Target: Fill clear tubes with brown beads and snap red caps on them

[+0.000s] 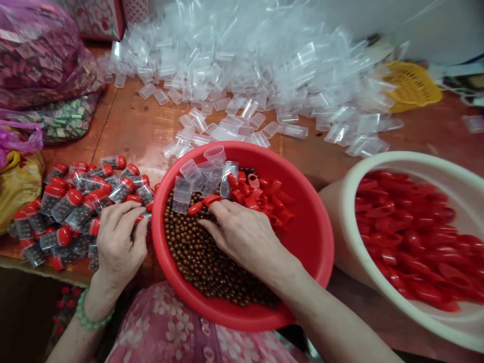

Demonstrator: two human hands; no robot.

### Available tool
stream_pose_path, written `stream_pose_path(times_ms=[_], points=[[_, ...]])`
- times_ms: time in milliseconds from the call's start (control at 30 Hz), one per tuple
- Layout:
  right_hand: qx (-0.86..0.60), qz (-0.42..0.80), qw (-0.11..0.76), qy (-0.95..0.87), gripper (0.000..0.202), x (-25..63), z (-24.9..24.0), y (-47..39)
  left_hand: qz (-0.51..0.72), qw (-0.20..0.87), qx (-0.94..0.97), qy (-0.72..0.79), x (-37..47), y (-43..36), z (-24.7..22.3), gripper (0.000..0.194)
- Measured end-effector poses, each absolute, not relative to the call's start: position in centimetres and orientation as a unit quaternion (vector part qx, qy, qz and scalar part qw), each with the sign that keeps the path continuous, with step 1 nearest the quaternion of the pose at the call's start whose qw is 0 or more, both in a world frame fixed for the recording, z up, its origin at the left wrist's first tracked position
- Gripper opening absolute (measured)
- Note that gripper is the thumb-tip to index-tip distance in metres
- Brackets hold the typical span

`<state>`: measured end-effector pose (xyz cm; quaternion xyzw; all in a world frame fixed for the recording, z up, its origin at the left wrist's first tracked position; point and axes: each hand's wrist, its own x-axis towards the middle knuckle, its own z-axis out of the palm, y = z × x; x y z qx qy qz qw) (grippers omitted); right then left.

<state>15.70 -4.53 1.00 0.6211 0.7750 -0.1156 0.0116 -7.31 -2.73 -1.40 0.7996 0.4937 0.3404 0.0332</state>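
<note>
At the left, my left hand [123, 234] has its fingers curled at the edge of a pile of small clear containers [70, 206] filled with dark beads and topped with red caps. Its thumb and forefinger close around one such container, mostly hidden by the hand. Inside the red basin [242, 322], my right hand [244, 234] hovers over brown beads [192, 247], thumb and forefinger apart. Its fingertips touch or nearly touch a red cap [212, 199]. Empty clear containers [192, 174] and more loose red caps [259, 194] lie at the basin's far side.
A heap of clear empty containers [242, 75] covers the back of the wooden table [128, 121]. To the right stands a white tub [351, 217] of red caps. A yellow perforated basket [414, 85] lies behind. Purple bags [45, 55] fill the far left.
</note>
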Motion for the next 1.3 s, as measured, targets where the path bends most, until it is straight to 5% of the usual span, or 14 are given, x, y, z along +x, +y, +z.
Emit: stream_pose_path(times_ms=[133, 300, 500, 667, 767, 933, 1100, 1300], points=[[0.582, -0.077, -0.038, 0.809, 0.012, 14.6, 1.5, -2.9, 0.355, 0.054, 0.808, 0.466, -5.8, -1.9, -0.4, 0.016], [0.632, -0.094, -0.110, 0.762, 0.037, 13.6, 0.5, -0.5, 0.364, 0.067, 0.813, 0.450, -5.4, -2.2, -1.0, 0.017], [0.588, -0.203, -0.269, 0.736, 0.013, 14.0, -1.0, 0.2, 0.346, 0.081, 0.823, 0.443, -5.0, -2.8, -1.6, 0.020], [0.515, -0.292, -0.384, 0.708, 0.014, 14.5, 0.5, -1.4, 0.273, 0.014, 0.835, 0.477, -3.4, -3.0, -0.9, 0.055], [0.522, -0.327, -0.424, 0.664, 0.011, 14.4, 1.6, -2.9, 0.241, 0.020, 0.842, 0.483, -2.5, -3.3, -0.4, 0.048], [0.468, -0.435, -0.421, 0.644, 0.041, 15.4, 2.3, -3.5, 0.257, 0.112, 0.854, 0.439, -2.0, -3.2, 0.2, 0.033], [0.384, -0.477, -0.420, 0.670, 0.035, 17.3, 2.4, -3.2, 0.286, 0.283, 0.857, 0.323, -2.2, -2.4, 1.0, 0.022], [0.451, -0.478, -0.449, 0.605, 0.034, 17.8, 2.4, -5.1, 0.221, 0.296, 0.882, 0.293, -2.1, -1.1, 2.5, 0.023]])
